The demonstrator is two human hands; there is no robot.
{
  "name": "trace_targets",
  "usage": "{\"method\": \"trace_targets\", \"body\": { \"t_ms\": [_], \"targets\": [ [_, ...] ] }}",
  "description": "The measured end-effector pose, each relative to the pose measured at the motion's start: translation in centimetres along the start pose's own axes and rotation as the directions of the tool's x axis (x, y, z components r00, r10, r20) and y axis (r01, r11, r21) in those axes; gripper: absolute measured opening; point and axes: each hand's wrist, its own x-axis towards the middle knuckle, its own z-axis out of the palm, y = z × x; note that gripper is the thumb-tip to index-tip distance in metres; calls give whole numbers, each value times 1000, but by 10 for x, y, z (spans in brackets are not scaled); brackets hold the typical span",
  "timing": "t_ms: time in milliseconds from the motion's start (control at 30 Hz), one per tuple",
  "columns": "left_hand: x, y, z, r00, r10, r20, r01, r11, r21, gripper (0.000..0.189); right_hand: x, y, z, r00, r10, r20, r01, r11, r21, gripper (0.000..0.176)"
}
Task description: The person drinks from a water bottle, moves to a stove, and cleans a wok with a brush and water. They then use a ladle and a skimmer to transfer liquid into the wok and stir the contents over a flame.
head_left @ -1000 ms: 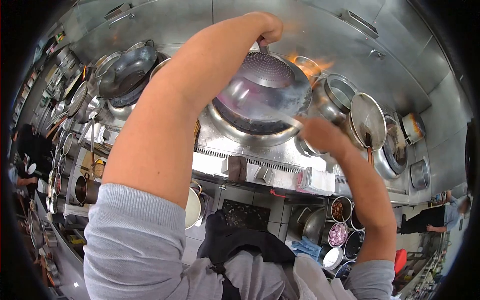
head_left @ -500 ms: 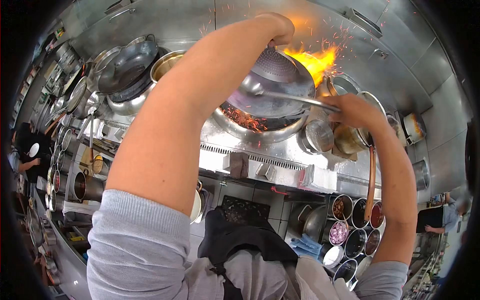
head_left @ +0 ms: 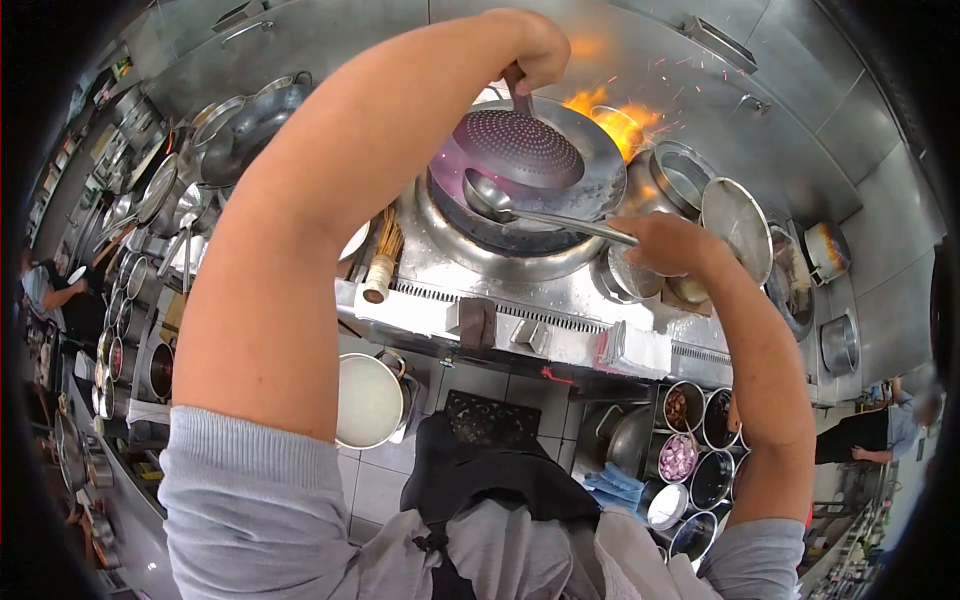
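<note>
My left hand [head_left: 540,52] is closed around the handle of a perforated strainer [head_left: 520,150], which hangs over the dark wok [head_left: 600,165]. Gripped in my right hand [head_left: 668,243] is the handle of a metal ladle [head_left: 488,197]. Its bowl is over the near left part of the wok, just below the strainer. The wok rests on the round steel burner ring [head_left: 520,265]. Orange flame [head_left: 625,128] rises behind the wok's far right edge, with sparks. Part of the wok's inside is hidden by the strainer.
Right of the wok stand metal pots [head_left: 690,170] and a round mesh strainer [head_left: 738,225]. A bamboo brush [head_left: 385,255] lies at the left. Folded cloths [head_left: 638,350] sit on the counter edge. Below right are several ingredient containers [head_left: 678,457]. A person [head_left: 880,430] stands far right.
The strainer has moved left and toward me, and the ladle has come lower. The wok, raised before with embers under its near edge, now sits on the ring. The flame has shrunk.
</note>
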Motion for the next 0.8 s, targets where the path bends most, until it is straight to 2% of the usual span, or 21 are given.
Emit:
{"method": "trace_targets", "body": {
  "t_ms": [67, 100, 200, 233, 333, 433, 533, 633, 733, 767, 800],
  "targets": [
    [9, -1, -7, 999, -10, 38, 7, 996, 86, 16, -3, 10, -10, 999, -33, -14, 33, 997, 76, 45],
    [8, 1, -9, 1000, -12, 28, 11, 998, 57, 17, -2, 13, -16, 999, -49, -20, 51, 992, 113, 44],
    [5, 6, -15, 1000, -2, 0, 2, 1000, 3, 17, 12, 18, -25, 993, -84, -78, 88, 995, 45, 48],
    [4, 10, -19, 1000, 10, -19, -10, 1000, 9, 18, 16, 1, -24, 995, 93, -34, -94, 996, -11, 50],
    [10, 16, -26, 997, 23, -76, -26, 999, -33, 19, 33, 2, -1, 989, -123, -81, 116, 989, -92, 52],
    [11, 27, -36, 998, -11, -59, 9, 1000, -27, 21, 22, 25, -29, 999, -50, 14, 49, 997, 60, 58],
    [18, 25, -30, 1000, -12, -29, 11, 999, -53, 23, 7, 1, -28, 992, 119, -46, -116, 990, 79, 58],
    [25, 21, -24, 999, -19, -35, 17, 999, -51, 23, 18, 27, -6, 994, -87, -59, 87, 996, -7, 59],
    [25, 18, -24, 999, -11, -45, 9, 998, -56, 23, -8, 9, -54, 998, 61, -25, -61, 998, 8, 58],
    [24, 18, -22, 999, -9, -48, 6, 998, -62, 23, -5, 11, -51, 995, 79, -56, -77, 996, 44, 58],
    [25, 17, -21, 999, -3, -53, -1, 998, -59, 23, -4, 6, -44, 995, 96, -39, -97, 995, -34, 57]
  ]
}}
